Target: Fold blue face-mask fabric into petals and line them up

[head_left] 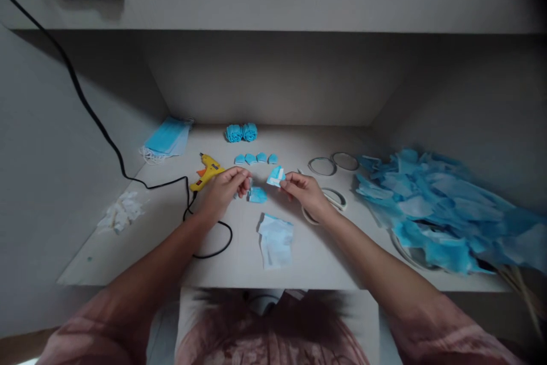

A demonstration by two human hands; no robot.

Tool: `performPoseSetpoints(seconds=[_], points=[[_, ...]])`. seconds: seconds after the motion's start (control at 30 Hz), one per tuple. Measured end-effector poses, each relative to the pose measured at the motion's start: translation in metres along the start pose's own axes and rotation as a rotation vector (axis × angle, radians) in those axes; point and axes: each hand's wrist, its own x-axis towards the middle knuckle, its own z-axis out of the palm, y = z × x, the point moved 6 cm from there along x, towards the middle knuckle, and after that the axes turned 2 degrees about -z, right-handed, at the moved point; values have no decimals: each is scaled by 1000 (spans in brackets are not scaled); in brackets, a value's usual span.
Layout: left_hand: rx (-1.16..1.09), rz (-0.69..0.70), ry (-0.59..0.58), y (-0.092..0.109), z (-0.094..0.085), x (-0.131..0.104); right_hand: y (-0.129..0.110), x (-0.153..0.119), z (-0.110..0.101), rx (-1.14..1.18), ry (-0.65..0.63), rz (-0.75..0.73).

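Note:
Between the thumb and fingers of my right hand (301, 187), a small folded blue-and-white piece of mask fabric (276, 176) is held above the desk. My left hand (231, 185) has its fingertips pinched together beside the yellow glue gun (207, 170); what they hold, if anything, is too small to make out. Just below the hands lies a small blue fabric piece (257, 195). Closer to me is a larger pale blue cut sheet (276, 241). A pair of scissors (335, 199) is partly hidden behind my right hand and forearm.
Several small blue folded pieces (250, 158) sit in a row, with two blue rolled rosettes (241, 132) behind. Face masks (168, 136) and white scraps (122, 211) lie left, rings (322, 166) and a blue fabric heap (444, 200) right. A black cord (92, 111) crosses the left side.

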Motion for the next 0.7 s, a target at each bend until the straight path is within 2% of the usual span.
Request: performPoseSetpoints(seconds=[0.4, 0.57, 0.7], points=[[-104, 40, 165, 12, -23, 6, -3, 2, -8, 68, 43, 14], [63, 67, 208, 12, -32, 13, -6, 3, -15, 83, 94, 14], [247, 92, 182, 5, -28, 15, -4, 4, -17, 119, 117, 32]])
